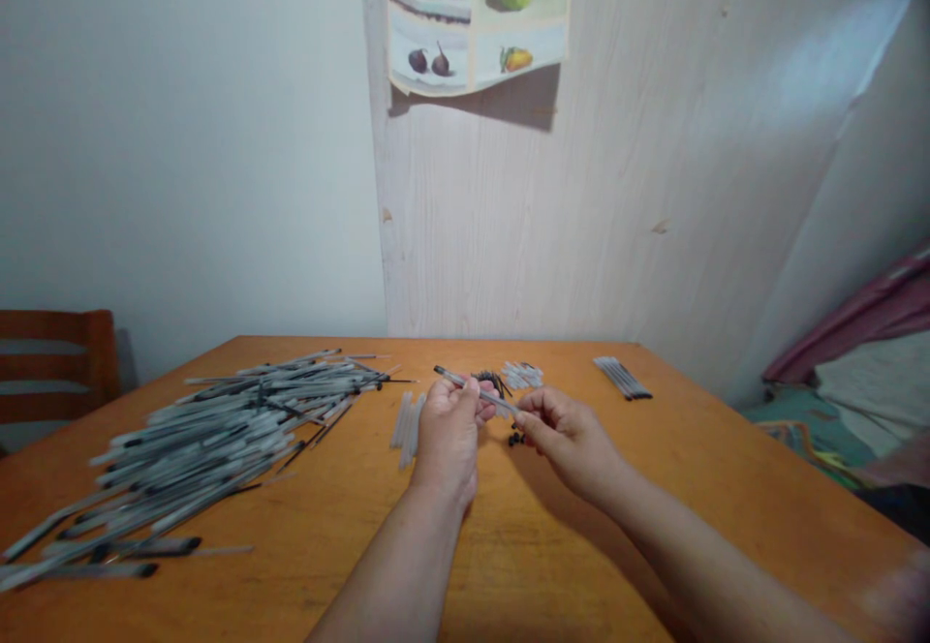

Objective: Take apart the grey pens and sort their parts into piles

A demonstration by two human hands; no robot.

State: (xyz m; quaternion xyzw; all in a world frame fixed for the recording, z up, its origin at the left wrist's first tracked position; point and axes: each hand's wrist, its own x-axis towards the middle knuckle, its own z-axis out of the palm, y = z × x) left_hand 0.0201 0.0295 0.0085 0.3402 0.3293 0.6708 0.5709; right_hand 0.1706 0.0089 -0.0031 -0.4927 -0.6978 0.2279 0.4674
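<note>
A slim translucent pen (492,395) with a dark end slants between my two hands above the table. My left hand (449,430) is closed around its middle, thumb on top, and the dark end points to the upper left. At the pen's lower right end, the fingertips of my right hand (559,430) pinch it; whether they grip a small part there is hidden. Just below my right fingers lie small black pieces (515,439). Behind the hands sit thin dark parts (498,382) and a cluster of short clear pieces (523,374). Clear tubes (407,425) lie left of my left hand.
A large heap of pens and pen parts (218,430) covers the left of the wooden table (509,566). A neat row of pens (623,378) lies at the back right. A chair (58,362) stands at the left, and fabrics (857,401) lie beyond the right edge.
</note>
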